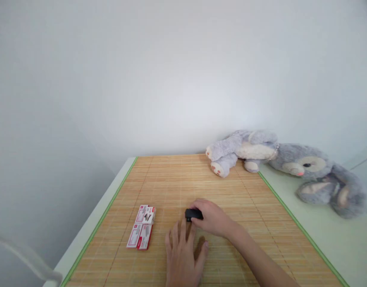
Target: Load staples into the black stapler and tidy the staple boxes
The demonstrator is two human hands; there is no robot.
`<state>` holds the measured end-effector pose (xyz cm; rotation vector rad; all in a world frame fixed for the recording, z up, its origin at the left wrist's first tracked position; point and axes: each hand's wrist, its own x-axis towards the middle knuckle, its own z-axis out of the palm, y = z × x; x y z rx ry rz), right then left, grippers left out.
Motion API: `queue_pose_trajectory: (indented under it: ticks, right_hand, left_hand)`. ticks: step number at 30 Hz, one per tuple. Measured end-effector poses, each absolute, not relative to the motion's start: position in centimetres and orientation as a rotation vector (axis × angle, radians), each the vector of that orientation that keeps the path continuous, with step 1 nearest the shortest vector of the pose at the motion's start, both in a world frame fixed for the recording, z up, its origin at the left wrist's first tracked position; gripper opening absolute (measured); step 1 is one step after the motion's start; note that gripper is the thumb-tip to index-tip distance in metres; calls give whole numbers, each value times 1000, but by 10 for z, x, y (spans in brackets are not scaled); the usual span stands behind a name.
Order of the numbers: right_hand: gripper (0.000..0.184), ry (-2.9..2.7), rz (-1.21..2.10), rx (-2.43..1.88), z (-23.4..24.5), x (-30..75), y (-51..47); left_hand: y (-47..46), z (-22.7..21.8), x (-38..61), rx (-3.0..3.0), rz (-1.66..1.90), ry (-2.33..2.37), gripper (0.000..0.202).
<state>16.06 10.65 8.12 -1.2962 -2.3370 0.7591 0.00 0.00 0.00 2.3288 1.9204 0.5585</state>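
My right hand (214,218) is closed round a small black object (193,214) that rests on the bamboo mat (177,179); I cannot name it for sure. Just below it, my left hand (183,255) lies flat on the mat with fingers stretched out, its fingertips close to the black object. Two small red and white boxes (142,226) lie side by side on the mat to the left of my hands.
A grey and white plush rabbit (291,167) lies at the far right, partly on the mat and partly on the pale tabletop (329,235). A white wall stands behind the table. The mat has green edges.
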Motion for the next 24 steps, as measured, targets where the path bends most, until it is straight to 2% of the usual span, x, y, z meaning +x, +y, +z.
queue_pose_trajectory:
  ticks: [5,11,16,20,24]
  right_hand:
    - [15,-2447,701,-1236,102,158,121]
    - [26,-2332,649,-1194,137,229,111]
    - [25,-2160,697,-1332,106,296,95]
    - [31,-2062,776,-1412,70,314,90]
    - [41,-2006,804,-1441,57,314,84]
  left_hand:
    - [-2,-8,1,2302,515,2000,63]
    - [0,0,-4,2330,543,2063,68]
    - [1,0,-4,2377,564,2062,73]
    - [2,-2,-3,2372,571,2063,72]
    - [1,1,-3,2376,573,2015,71]
